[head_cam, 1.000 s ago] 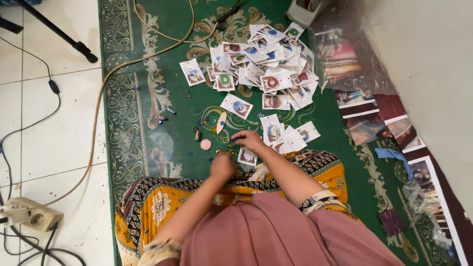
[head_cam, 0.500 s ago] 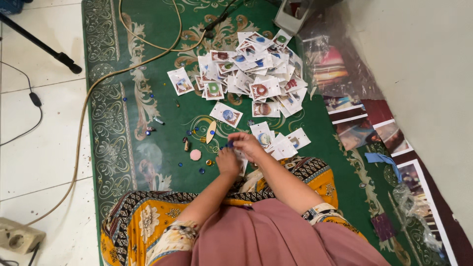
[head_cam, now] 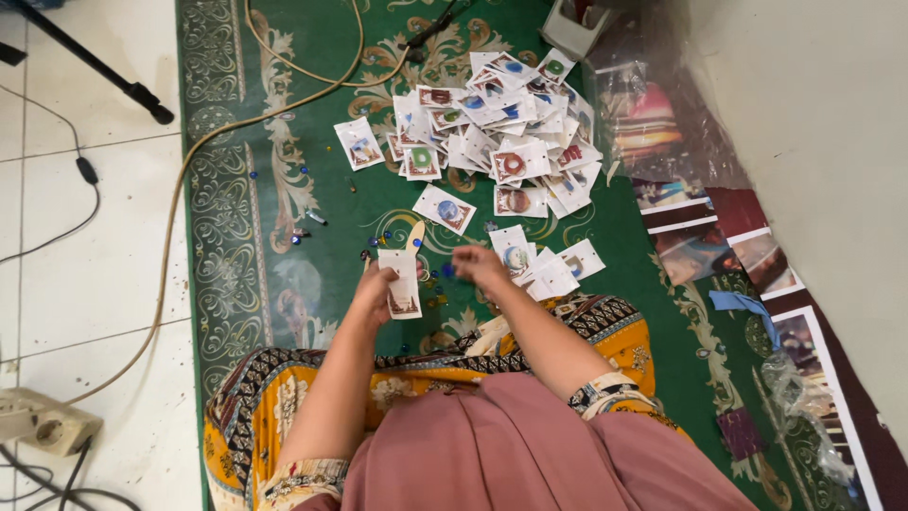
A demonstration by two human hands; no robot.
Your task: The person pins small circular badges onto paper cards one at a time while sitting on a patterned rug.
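My left hand holds a white card upright in front of me, above the green patterned carpet. My right hand hovers just to the right of the card with its fingers pinched together; whether something small is between them is too small to tell. Small blue beads lie on the carpet between and below the hands. A large pile of white cards with coloured bracelets lies further ahead. A few more cards sit just right of my right hand.
A beige cable curves over the carpet's left side. A white power strip lies on the tiled floor at lower left. A tripod leg crosses the upper left. Plastic-wrapped pictures line the wall on the right. A grey box stands behind the pile.
My left hand has lifted a white card off the carpet and holds it up. My right hand has moved a little to the right, away from the left hand.
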